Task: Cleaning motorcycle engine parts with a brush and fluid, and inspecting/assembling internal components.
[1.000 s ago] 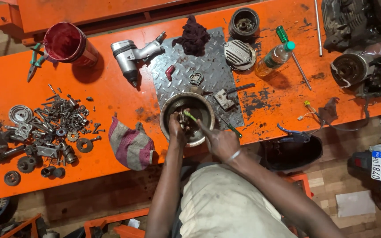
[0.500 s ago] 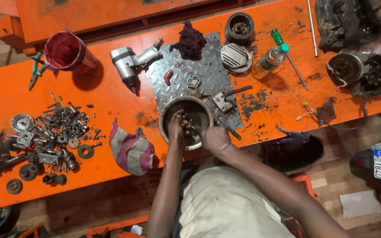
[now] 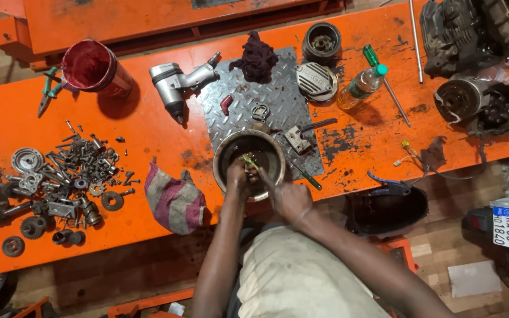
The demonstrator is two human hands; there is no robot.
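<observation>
Bowl (image 3: 249, 162) at frame centre on orange surface (image 3: 148, 141). Left hand (image 3: 238, 176) has dipped deeper inside, fingers closed round small part. Right hand (image 3: 287, 199) now pulled back at rim, gripping green brush (image 3: 250, 162); scrubbing goes on.

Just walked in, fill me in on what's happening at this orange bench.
A person leans over the orange workbench with both hands in a round metal bowl at its near edge. The left hand grips something small inside it; the right hand works a green-handled brush over it. The bowl sits on the edge of a steel tread plate. A heap of bolts and gears lies to the left, beside a striped rag; an air impact wrench lies behind.
</observation>
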